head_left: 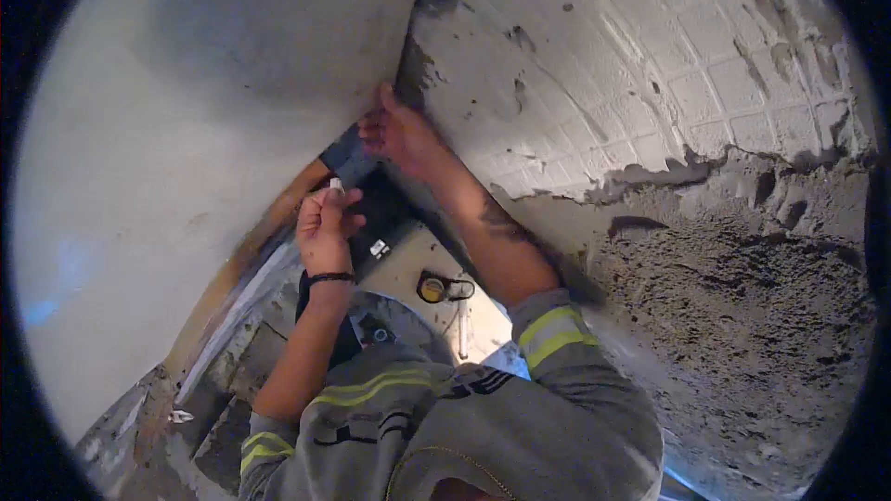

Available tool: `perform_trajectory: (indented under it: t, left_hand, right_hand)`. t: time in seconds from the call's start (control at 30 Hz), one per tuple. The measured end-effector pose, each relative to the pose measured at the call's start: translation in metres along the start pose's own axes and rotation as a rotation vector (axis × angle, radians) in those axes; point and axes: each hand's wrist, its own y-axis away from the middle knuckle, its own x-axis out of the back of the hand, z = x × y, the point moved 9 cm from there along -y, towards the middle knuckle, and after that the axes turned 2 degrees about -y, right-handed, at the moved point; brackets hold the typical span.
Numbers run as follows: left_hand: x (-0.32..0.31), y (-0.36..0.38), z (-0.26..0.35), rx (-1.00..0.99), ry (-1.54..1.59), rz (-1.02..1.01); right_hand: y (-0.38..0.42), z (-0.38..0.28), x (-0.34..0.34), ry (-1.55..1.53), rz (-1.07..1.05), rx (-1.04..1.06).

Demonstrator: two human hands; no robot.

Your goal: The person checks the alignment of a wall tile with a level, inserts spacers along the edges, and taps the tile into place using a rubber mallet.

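Observation:
My left hand [325, 227], with a dark band at the wrist, pinches a small white plastic piece [336, 185] between thumb and fingertips. Farther up, my right hand [404, 137] reaches into the corner, thumb raised and fingers stretched leftward. Those fingers are at the lower edge of a large smooth grey panel [232, 83], close to a dark grey strip [351, 156]. Just right of that hand begins a rough wall [575, 56] with ridged, patchy mortar.
Below my hands lies a pale surface [418, 260] bearing a small white clip [379, 249] and a round yellow-and-black object [432, 288]. Another white piece [181, 417] is at lower left. Coarse mortar [733, 315] covers the lower right wall.

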Motion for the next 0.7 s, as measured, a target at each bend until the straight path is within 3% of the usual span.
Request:
perform_trajectory:
  t: [0.27, 0.37, 0.53, 0.7]
  left_hand:
    - [0.004, 0.006, 0.013, -0.105, -0.005, 0.17]
    - [0.006, 0.002, 0.016, -0.08, -0.008, 0.168]
    - [0.016, 0.002, 0.029, 0.11, -0.317, 0.321]
    - [0.02, -0.008, 0.017, 0.184, -0.153, 0.333]
  right_hand:
    - [0.004, 0.007, -0.002, 0.091, -0.003, 0.029]
    - [-0.003, 0.01, -0.003, -0.076, -0.099, 0.069]
    - [-0.008, 0.007, 0.006, -0.039, -0.021, 0.2]
    - [-0.001, 0.004, -0.002, 0.066, -0.011, 0.127]
